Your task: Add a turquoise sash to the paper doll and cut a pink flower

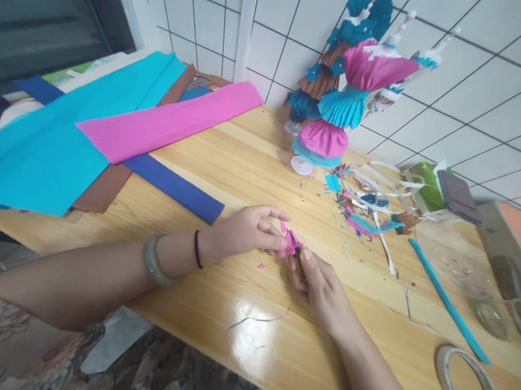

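Observation:
Between my two hands is a small piece of pink crepe paper (289, 243). My left hand (263, 229) pinches it from the left, with the upper fingers stretched toward the right. My right hand (319, 282) is closed around a small pair of scissors (299, 261), whose blades lie against the pink paper. The fingers partly cover the handles, and I cannot tell how wide the blades stand. A tiny pink scrap (261, 266) rests on the wooden table (209, 332) just below my left fingers.
Folded sheets of turquoise paper (62, 137), pink paper (175, 121) and dark blue paper (175, 187) lie at left. Mannequins in paper dresses (334, 110) stand by the tiled wall. Scraps, white strips, a turquoise strip (447, 298) and a tape roll (444, 375) are at right.

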Demonstrator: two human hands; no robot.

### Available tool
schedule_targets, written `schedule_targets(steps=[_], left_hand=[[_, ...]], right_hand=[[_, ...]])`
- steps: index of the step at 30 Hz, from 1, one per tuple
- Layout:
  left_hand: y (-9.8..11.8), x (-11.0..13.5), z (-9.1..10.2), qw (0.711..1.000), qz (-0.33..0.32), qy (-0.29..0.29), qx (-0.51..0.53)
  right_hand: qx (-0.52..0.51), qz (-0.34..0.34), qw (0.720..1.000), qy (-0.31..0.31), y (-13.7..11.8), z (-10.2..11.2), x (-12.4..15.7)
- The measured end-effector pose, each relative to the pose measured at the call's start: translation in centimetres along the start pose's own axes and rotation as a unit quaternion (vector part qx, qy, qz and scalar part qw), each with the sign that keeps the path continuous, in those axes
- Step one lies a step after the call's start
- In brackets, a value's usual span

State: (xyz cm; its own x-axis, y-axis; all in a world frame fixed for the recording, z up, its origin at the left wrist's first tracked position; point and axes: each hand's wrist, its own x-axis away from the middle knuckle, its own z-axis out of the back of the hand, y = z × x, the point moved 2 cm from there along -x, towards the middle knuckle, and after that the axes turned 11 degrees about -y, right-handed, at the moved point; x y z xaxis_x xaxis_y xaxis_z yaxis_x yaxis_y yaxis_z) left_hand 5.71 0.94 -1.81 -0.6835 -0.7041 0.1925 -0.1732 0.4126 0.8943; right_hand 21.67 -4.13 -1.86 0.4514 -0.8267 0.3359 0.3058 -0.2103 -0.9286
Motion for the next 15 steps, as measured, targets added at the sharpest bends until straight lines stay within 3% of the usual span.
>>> schedule_targets(steps=[15], left_hand=[[-0.49, -0.14, 0.19, 1.0, 0.004, -0.02, 0.017]], right_hand=[[0.028, 0.005, 0.999, 0.015, -0.44, -0.15, 0.06]])
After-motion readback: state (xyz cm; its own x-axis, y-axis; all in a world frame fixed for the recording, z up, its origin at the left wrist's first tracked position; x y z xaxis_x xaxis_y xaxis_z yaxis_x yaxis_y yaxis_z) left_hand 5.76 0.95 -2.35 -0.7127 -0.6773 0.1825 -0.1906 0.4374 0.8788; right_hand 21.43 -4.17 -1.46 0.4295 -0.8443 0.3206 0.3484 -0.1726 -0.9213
